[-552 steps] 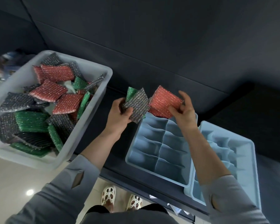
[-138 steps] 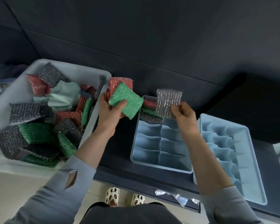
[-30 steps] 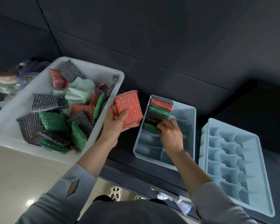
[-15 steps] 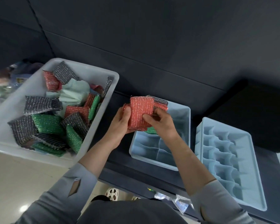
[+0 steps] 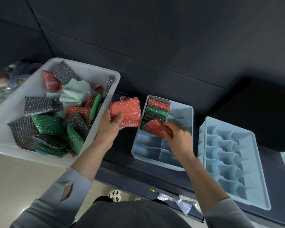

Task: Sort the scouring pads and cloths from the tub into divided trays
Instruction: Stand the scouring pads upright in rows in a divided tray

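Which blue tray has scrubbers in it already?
The left tray, the one next to the white tub. A row of scrubbers stands along its left side. The right tray holds nothing.

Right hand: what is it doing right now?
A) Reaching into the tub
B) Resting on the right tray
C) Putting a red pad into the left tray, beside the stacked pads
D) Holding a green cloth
C: the right hand grips a red pad over the left tray, at the near end of the row of pads stacked there.
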{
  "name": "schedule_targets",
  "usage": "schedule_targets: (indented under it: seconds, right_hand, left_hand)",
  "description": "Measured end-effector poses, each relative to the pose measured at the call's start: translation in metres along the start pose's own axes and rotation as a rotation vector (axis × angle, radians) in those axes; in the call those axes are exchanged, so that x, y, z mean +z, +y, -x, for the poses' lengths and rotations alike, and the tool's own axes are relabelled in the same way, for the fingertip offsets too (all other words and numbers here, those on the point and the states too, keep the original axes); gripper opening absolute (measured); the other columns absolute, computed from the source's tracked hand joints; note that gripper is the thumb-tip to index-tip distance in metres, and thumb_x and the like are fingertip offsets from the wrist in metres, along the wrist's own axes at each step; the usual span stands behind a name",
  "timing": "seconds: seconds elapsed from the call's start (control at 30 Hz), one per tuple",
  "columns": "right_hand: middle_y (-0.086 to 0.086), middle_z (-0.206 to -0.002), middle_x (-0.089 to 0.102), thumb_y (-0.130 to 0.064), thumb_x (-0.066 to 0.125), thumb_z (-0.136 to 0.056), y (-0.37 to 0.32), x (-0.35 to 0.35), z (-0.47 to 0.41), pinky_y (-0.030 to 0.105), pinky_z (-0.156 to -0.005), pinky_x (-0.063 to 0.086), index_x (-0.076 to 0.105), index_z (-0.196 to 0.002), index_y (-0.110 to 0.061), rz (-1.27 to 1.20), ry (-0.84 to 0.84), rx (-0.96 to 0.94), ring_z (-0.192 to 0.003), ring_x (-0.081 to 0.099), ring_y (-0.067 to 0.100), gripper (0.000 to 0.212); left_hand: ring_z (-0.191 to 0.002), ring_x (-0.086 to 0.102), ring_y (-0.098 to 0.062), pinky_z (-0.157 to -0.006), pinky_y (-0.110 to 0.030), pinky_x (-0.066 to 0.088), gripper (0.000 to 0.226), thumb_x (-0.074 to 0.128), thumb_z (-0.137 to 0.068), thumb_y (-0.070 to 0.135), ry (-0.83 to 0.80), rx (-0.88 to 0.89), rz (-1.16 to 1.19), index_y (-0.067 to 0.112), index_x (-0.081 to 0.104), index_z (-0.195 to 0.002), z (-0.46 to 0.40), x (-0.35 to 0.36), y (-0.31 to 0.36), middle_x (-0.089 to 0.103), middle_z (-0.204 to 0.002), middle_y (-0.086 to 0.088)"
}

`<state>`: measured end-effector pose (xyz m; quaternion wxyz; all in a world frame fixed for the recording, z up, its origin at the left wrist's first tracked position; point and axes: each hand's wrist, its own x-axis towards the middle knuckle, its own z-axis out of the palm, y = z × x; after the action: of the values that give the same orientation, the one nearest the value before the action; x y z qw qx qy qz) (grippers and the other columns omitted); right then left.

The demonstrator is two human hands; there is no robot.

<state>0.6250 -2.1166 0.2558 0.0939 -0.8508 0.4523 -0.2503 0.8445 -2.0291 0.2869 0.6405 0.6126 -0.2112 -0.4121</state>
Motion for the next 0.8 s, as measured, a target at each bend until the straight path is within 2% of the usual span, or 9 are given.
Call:
schedule_targets:
  seconds: [0.1, 0.2, 0.37, 0.43, 0.5, 0.57, 0.63, 0.73, 0.8]
  right_hand:
    - [-0.001, -0.082, 0.072, -0.014, 0.084, -0.072, -0.009, 0.004, 0.0, 0.032, -0.052, 0.055, 0.072, -0.094, -0.02, 0.069, -0.001, -0.105, -0.074, 0.069, 0.024, 0.025]
    - [-0.003, -0.08, 0.072, -0.007, 0.082, -0.069, -0.014, 0.014, -0.002, 0.029, -0.05, 0.054, 0.072, -0.088, -0.02, 0.108, -0.039, -0.171, -0.072, 0.068, 0.022, 0.025]
    - [0.002, -0.08, 0.068, 0.006, 0.081, -0.059, -0.008, 0.045, 0.004, 0.032, -0.042, 0.051, 0.072, -0.085, -0.014, 0.174, -0.081, -0.139, -0.074, 0.064, 0.026, 0.033]
    - [0.003, -0.08, 0.065, 0.003, 0.085, -0.056, -0.008, 0.05, 0.007, 0.03, -0.043, 0.048, 0.072, -0.082, -0.012, 0.224, -0.056, -0.142, -0.077, 0.061, 0.026, 0.033]
    - [0.003, -0.084, 0.065, -0.014, 0.087, -0.066, -0.011, 0.048, 0.005, 0.032, -0.054, 0.052, 0.072, -0.087, -0.012, 0.191, 0.004, -0.138, -0.081, 0.058, 0.026, 0.027]
    - [0.002, -0.09, 0.066, -0.033, 0.072, -0.086, -0.021, 0.036, -0.001, 0.034, -0.067, 0.051, 0.068, -0.099, -0.013, 0.052, 0.066, -0.08, -0.085, 0.056, 0.024, 0.025]
    - [0.0, -0.093, 0.066, -0.037, 0.056, -0.096, -0.034, 0.02, -0.012, 0.033, -0.073, 0.05, 0.062, -0.111, -0.013, -0.2, 0.059, 0.077, -0.087, 0.057, 0.02, 0.029]
    - [-0.004, -0.099, 0.066, -0.029, 0.055, -0.098, -0.041, 0.008, -0.031, 0.028, -0.079, 0.052, 0.053, -0.128, -0.024, -0.602, -0.162, 0.325, -0.088, 0.062, 0.013, 0.031]
    - [-0.001, -0.105, 0.066, -0.023, 0.057, -0.098, -0.04, 0.005, -0.039, 0.034, -0.085, 0.055, 0.053, -0.128, -0.032, -0.816, -0.26, 0.412, -0.093, 0.064, 0.016, 0.032]
  left_hand:
    - [-0.098, 0.062, -0.003, -0.082, -0.027, 0.056, 0.035, 0.052, -0.099, 0.009, 0.004, 0.003, -0.011, 0.015, 0.045, -0.132, 0.0, -0.001, -0.001, 0.061, -0.111, 0.008]
    - [-0.097, 0.061, -0.001, -0.08, -0.024, 0.056, 0.037, 0.051, -0.099, 0.009, 0.004, 0.01, -0.022, 0.015, 0.043, -0.134, 0.0, -0.002, -0.002, 0.06, -0.11, 0.01]
    - [-0.097, 0.06, -0.001, -0.074, -0.021, 0.056, 0.032, 0.051, -0.099, 0.008, -0.009, 0.009, -0.034, 0.015, 0.044, -0.129, 0.004, -0.004, -0.005, 0.06, -0.109, 0.009]
    - [-0.098, 0.06, -0.002, -0.077, -0.024, 0.056, 0.03, 0.052, -0.098, 0.008, -0.015, 0.009, -0.044, 0.018, 0.045, -0.125, 0.006, -0.005, -0.005, 0.06, -0.109, 0.008]
    - [-0.1, 0.06, -0.003, -0.082, -0.028, 0.055, 0.029, 0.052, -0.098, 0.008, -0.025, 0.004, -0.045, 0.021, 0.045, -0.123, 0.007, -0.006, -0.006, 0.06, -0.111, 0.006]
    - [-0.103, 0.06, -0.005, -0.083, -0.03, 0.055, 0.027, 0.052, -0.098, 0.01, -0.042, -0.001, -0.047, 0.023, 0.045, -0.121, 0.007, -0.007, -0.007, 0.06, -0.114, 0.004]
    - [-0.105, 0.06, -0.007, -0.082, -0.03, 0.056, 0.027, 0.052, -0.099, 0.011, -0.067, -0.01, -0.049, 0.022, 0.045, -0.122, 0.008, -0.007, -0.008, 0.059, -0.117, 0.002]
    - [-0.106, 0.06, -0.01, -0.078, -0.028, 0.057, 0.028, 0.052, -0.099, 0.013, -0.095, -0.033, -0.049, 0.02, 0.045, -0.125, 0.009, 0.001, -0.009, 0.058, -0.115, 0.003]
    - [-0.105, 0.061, -0.01, -0.077, -0.028, 0.058, 0.027, 0.052, -0.099, 0.014, -0.113, -0.057, -0.041, 0.019, 0.045, -0.125, 0.01, 0.007, -0.01, 0.058, -0.114, 0.004]
